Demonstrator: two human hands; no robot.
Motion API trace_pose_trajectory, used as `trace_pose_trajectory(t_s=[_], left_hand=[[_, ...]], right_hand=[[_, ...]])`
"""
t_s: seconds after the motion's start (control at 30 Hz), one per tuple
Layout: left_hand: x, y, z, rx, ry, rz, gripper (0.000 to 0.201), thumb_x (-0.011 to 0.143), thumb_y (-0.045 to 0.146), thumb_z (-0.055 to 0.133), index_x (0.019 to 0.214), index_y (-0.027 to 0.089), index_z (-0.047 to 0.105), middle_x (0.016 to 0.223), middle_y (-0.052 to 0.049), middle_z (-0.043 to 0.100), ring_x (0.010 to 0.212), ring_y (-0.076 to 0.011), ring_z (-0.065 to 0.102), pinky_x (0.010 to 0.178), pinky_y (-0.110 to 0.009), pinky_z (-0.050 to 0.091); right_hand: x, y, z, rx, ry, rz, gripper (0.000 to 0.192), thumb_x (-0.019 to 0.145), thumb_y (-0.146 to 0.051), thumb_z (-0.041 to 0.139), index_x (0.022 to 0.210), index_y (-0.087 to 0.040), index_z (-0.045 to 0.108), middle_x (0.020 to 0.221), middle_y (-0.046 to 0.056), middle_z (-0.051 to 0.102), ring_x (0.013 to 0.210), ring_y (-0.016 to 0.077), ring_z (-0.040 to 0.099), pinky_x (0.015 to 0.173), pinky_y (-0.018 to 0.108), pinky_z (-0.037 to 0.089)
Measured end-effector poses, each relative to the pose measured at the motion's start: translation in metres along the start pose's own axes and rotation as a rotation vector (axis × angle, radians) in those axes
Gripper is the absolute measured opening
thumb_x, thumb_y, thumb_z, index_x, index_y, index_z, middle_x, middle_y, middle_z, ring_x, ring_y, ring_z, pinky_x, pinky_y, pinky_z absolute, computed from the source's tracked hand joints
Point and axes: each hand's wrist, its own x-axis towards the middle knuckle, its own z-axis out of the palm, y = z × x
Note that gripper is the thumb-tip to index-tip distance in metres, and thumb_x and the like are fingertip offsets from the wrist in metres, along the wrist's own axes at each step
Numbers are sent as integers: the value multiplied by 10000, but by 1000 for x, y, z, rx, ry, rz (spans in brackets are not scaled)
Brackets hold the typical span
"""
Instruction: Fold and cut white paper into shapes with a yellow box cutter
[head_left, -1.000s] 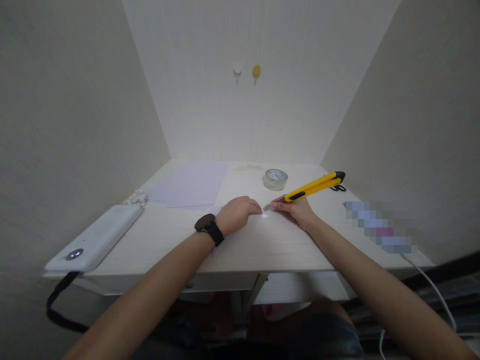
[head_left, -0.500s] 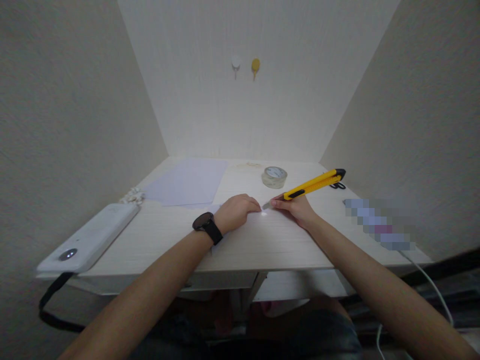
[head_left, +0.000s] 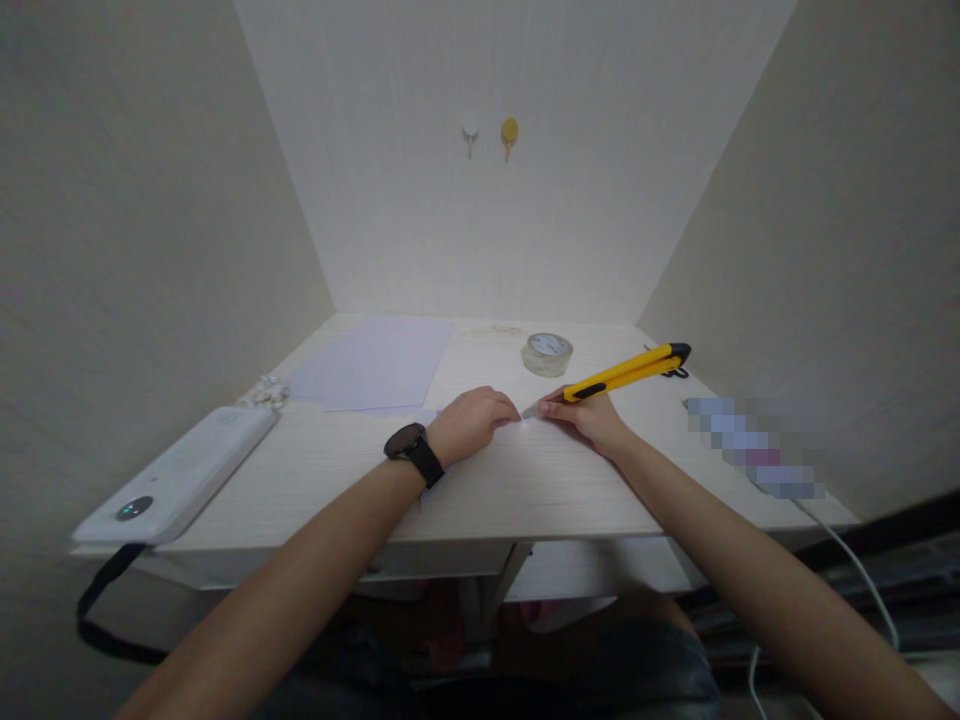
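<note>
My right hand grips a yellow box cutter low down near its blade, with the handle slanting up to the right. The blade points left and comes close to the fingertips of my left hand. That hand is closed, its fingers together and pinching down at the tabletop on what looks like a small piece of white paper, mostly covered by the palm. A bright white bit of it shows at the fingertips. A black watch is on my left wrist.
Behind the hands stands a roll of clear tape. White sheets lie at the back left of the desk. A white power bank-like device with a black strap is at left, a blurred-out item with a cable at right.
The box cutter and right hand have shifted very slightly left and down, the blade staying by the left fingertips. Otherwise the scene looks the same.
</note>
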Motion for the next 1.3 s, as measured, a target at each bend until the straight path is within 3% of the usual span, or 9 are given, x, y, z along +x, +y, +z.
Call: trace_pose_trajectory(t_s=[0.27,0.53,0.77,1.3], left_hand=[[1,6,-2,210,-18,-74,227,965,242,504,1051,177,704,981,-81,657,928,-211,588,835,-332,447],[3,14,-10,365,-120,32,176,938,117,510,1010,130,671,1009,-117,649,937,-219,583,803,-331,444],[4,29,-9,594,-149,128,141,921,80,510,958,86,647,872,-148,681,861,-263,617,726,-384,434],[7,25,-8,582,-190,132,174,921,71,490,939,78,664,858,-137,694,796,-236,667,672,-344,487]], right_hand=[[1,1,0,-15,-21,-4,258,572,-404,844,697,-187,780,694,43,728,668,188,612,660,314,501],[0,0,-2,-77,-55,-33,230,624,-398,814,731,-196,791,719,46,741,687,202,626,686,327,503],[0,1,-3,-80,-54,-31,218,627,-390,809,733,-200,789,750,46,750,712,208,640,702,327,505],[0,-2,-3,-79,-40,-15,185,611,-365,817,700,-206,786,720,37,743,691,200,632,687,321,504]])
